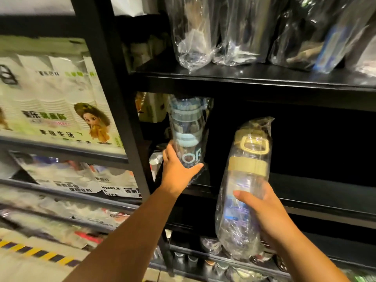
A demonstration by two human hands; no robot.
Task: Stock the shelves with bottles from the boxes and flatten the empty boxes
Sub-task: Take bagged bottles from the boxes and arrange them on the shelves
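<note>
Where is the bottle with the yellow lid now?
Right of centre in the head view: the right hand grips the yellow-lidded bottle before the middle shelf, beside the blue bottle.

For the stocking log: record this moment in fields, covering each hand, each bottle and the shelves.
left hand: grips the blue-lidded bottle near its base
blue-lidded bottle: plastic-wrapped, roughly upright, at the middle shelf's left end
right hand: holds the yellow-lidded bottle by its lower body
yellow-lidded bottle: plastic-wrapped, lid up, before the middle shelf
upper shelf: wrapped bottles standing
</note>
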